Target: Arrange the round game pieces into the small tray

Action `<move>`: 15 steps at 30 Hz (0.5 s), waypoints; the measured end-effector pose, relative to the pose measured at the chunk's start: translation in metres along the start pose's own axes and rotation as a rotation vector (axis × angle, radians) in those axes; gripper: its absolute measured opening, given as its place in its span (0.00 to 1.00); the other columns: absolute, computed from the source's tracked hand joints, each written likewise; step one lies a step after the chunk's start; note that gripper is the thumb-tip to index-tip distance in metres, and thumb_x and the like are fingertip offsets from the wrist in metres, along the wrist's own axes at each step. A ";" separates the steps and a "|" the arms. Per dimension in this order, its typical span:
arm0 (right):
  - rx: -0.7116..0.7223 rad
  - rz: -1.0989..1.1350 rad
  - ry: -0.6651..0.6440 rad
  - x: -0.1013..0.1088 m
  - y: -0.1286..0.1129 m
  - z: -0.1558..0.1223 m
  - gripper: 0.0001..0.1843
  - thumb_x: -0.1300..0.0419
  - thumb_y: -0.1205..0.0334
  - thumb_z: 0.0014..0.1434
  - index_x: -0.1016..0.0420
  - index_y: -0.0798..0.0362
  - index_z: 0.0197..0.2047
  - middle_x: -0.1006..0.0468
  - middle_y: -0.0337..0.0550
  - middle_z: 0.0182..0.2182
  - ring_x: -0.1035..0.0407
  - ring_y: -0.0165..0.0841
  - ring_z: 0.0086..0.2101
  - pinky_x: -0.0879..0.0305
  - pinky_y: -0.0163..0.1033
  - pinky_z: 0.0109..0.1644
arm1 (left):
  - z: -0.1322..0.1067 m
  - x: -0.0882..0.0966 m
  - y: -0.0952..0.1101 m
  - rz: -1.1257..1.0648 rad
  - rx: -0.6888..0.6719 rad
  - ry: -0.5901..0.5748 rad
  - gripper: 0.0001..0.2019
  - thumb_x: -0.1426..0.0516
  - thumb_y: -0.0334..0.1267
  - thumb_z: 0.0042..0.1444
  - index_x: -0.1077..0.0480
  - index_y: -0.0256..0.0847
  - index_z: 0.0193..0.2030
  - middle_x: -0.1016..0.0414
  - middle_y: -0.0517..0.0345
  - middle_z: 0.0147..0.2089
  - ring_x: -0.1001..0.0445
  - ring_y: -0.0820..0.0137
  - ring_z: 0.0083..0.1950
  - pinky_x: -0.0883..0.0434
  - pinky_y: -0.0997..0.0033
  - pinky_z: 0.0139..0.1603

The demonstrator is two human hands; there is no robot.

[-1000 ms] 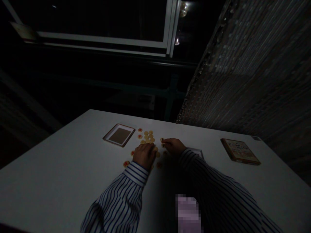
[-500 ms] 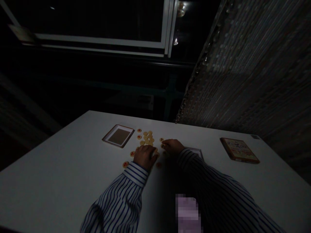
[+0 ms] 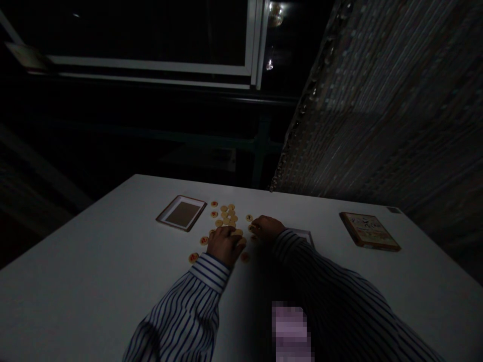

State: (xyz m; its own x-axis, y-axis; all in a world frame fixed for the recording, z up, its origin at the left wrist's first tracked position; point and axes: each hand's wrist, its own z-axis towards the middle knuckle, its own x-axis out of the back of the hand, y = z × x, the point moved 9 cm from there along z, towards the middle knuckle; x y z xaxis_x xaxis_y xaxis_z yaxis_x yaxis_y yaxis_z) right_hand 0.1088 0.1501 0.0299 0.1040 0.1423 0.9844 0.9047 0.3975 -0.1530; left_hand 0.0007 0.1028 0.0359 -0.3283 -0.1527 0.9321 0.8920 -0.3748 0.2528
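Observation:
Round, pale wooden Chinese chess pieces (image 3: 225, 214) lie in a loose group on the white table (image 3: 94, 281). Several pieces carry red characters, like the one (image 3: 193, 258) left of my left cuff; others look blank on top. My left hand (image 3: 223, 245) is curled low over the group, a piece (image 3: 242, 242) showing between its thumb and fingers. To its right, my right hand (image 3: 267, 229) has its fingertips closed on a dark-marked piece (image 3: 252, 228). Another dark-marked piece (image 3: 249, 217) lies just beyond those fingertips. Palms and some fingers are hidden.
An open shallow box half (image 3: 183, 213) sits left of the pieces. A second light-rimmed tray (image 3: 307, 236) is partly hidden behind my right forearm. A printed box (image 3: 370, 231) lies at the right. Beyond the table's right far edge hangs a string curtain (image 3: 370, 115).
My left hand's thumb and fingers have parted slightly around a piece. The right fingertips stay at the dark-marked piece. The whole view has shifted a little.

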 end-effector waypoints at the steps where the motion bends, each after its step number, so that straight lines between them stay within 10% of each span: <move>1: -0.001 -0.001 0.000 0.000 0.000 0.000 0.17 0.53 0.54 0.56 0.28 0.53 0.38 0.27 0.49 0.38 0.33 0.35 0.38 0.43 0.35 0.37 | 0.000 0.000 0.001 0.002 -0.001 -0.005 0.12 0.46 0.46 0.49 0.27 0.47 0.38 0.31 0.53 0.46 0.36 0.59 0.48 0.39 0.57 0.45; 15: -0.009 0.043 0.071 0.012 0.000 -0.011 0.20 0.54 0.52 0.58 0.32 0.52 0.47 0.28 0.49 0.42 0.34 0.35 0.41 0.42 0.36 0.42 | 0.001 -0.004 0.002 0.003 0.038 -0.057 0.13 0.43 0.43 0.46 0.28 0.49 0.41 0.34 0.54 0.49 0.39 0.58 0.51 0.42 0.55 0.47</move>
State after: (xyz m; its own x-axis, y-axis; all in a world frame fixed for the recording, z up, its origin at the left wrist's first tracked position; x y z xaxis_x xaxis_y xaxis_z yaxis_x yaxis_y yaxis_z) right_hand 0.1151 0.1416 0.0423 0.1720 0.0939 0.9806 0.9024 0.3842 -0.1951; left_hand 0.0040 0.1034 0.0333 -0.3086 -0.1008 0.9458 0.9043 -0.3393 0.2589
